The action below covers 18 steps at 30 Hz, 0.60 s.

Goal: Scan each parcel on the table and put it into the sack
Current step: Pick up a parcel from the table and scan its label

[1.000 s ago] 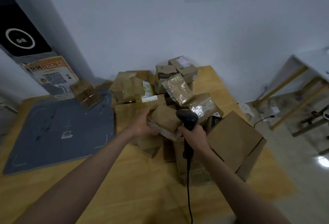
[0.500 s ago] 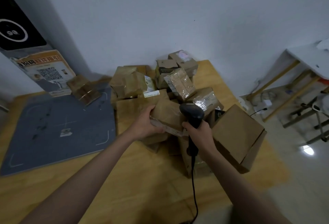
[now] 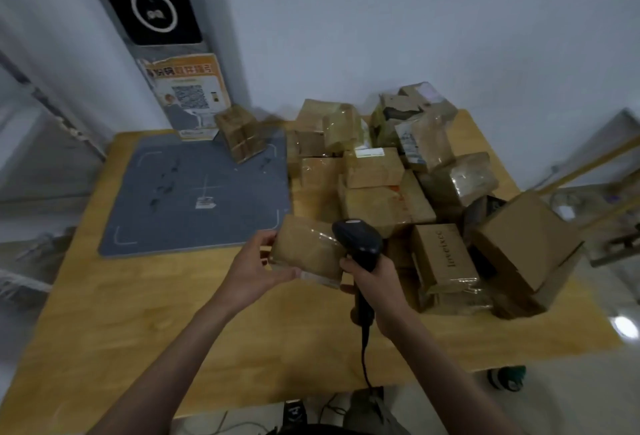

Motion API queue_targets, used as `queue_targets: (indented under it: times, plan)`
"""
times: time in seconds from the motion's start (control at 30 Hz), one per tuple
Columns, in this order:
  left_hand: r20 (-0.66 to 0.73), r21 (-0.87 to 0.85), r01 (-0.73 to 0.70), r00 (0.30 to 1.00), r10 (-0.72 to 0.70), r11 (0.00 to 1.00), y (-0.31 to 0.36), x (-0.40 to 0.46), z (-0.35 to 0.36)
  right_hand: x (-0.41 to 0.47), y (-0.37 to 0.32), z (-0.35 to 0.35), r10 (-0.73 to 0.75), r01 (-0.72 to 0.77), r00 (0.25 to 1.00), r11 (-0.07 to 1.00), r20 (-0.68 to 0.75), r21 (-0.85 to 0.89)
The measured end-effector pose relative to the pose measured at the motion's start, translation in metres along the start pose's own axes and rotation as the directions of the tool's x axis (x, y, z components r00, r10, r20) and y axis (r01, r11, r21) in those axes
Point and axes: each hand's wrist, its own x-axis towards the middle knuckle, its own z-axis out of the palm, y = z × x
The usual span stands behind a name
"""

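My left hand [image 3: 258, 270] pinched the taped parcel [image 3: 309, 252] by its near end, held above the table [image 3: 145, 324] just beside the pile [image 3: 398, 185]; my right hand [image 3: 379, 282] gripped the scanner [image 3: 358, 239], its head touching the parcel. I judged the risks: no label faced the scanner, so the scan could miss, and the light pinch might let the parcel slip. Half a second earlier, it sat against the pile. No sack was visible.

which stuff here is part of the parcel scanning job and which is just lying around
Job:
- taped brown cardboard parcel in left hand
- black handheld barcode scanner in right hand
- heap of brown cardboard parcels

Lying about:
- grey square mat
- orange QR poster
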Motion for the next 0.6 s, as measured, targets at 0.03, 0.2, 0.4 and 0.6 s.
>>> queue_targets:
  times: [0.03, 0.2, 0.4, 0.6]
  plan:
    - [-0.020, -0.022, 0.025, 0.999, -0.026, 0.999, -0.010, -0.010, -0.004, -0.003, 0.006, 0.008, 0.021, -0.021, 1.000, 1.000, 0.013, 0.020]
    - [-0.107, -0.160, 0.104, 0.987, -0.122, 0.982, -0.034, -0.040, -0.020, -0.014, 0.019, 0.039, 0.069, -0.073, 0.996, 0.994, 0.054, 0.081]
    - [-0.205, -0.253, 0.059, 0.972, -0.113, 0.966, -0.012, -0.037, -0.052, -0.013, -0.020, 0.062, -0.016, 0.007, 0.998, 0.988, 0.057, 0.154]
    - [-0.270, -0.376, -0.037, 0.960, -0.071, 0.926, 0.022, -0.024, -0.080, -0.025, -0.068, 0.068, -0.181, 0.163, 0.981, 0.966, 0.071, 0.202]
